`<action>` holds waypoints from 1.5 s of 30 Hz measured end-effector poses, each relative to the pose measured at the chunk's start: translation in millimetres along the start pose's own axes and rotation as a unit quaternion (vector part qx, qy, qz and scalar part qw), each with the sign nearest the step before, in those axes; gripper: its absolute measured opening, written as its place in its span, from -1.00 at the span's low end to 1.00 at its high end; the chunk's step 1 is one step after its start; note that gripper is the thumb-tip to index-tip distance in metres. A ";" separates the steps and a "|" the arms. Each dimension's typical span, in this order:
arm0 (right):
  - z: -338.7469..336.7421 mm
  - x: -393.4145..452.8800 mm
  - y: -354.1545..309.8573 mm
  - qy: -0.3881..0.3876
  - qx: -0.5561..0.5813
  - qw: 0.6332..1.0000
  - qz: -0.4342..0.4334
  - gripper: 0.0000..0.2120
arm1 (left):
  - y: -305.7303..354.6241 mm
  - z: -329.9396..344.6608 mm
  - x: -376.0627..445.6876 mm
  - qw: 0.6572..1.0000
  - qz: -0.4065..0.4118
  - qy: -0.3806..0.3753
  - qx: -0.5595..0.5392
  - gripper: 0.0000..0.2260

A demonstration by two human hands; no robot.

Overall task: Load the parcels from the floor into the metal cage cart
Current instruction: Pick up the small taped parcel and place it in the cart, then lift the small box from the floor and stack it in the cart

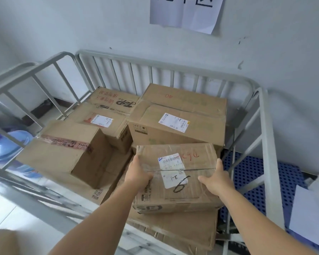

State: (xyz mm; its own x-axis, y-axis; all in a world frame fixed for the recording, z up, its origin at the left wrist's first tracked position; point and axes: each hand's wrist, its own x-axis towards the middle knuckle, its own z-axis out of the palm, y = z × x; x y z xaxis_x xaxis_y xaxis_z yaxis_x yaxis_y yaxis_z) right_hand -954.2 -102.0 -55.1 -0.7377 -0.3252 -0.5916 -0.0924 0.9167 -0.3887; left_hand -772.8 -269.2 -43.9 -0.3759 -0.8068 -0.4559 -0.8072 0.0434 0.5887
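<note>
Single head cam, wide-angle, looks forward and steeply down into the cart point(166, 68) from its near side. Facing the wall point(81, 24) behind it. Close range: forearms enter from bottom edge, boxes point(177, 115) fill mid-frame. Edges bend from lens distortion. No second view to overlap.

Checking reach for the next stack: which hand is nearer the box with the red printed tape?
Left. The left hand grips the held parcel's side facing the red-taped box; the right hand is on the parcel's far side.
</note>
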 end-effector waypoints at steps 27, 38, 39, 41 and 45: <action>123.9 -259.2 -158.4 -0.007 -0.249 0.836 -0.488 -0.21 | -163.8 -199.9 -204.4 0.972 0.035 0.196 0.126 -0.37; 314.8 -505.5 -136.2 -0.082 -0.338 0.667 -0.659 -0.21 | -407.6 -249.6 -444.5 0.931 -0.190 0.292 0.106 -0.39; 331.7 -525.5 -129.7 -0.091 -0.344 0.652 -0.670 -0.21 | -428.0 -247.6 -464.8 0.926 -0.210 0.297 0.097 -0.39; 362.5 -563.1 -116.3 -0.107 -0.357 0.623 -0.688 -0.22 | -465.3 -241.4 -502.4 0.915 -0.251 0.307 0.074 -0.38; 418.7 -623.1 -91.4 -0.135 -0.385 0.569 -0.714 -0.22 | -526.0 -223.3 -566.4 0.888 -0.322 0.327 0.020 -0.37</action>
State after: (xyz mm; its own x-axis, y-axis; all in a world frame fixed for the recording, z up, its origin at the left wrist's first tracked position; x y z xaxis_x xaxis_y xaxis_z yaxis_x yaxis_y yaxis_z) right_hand -206.1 -80.3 53.3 0.5780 -0.7938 -0.1889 -0.8104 -0.5315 -0.2464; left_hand -33.7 33.2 53.7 0.5037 -0.8411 -0.1972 -0.7796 -0.5409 0.3157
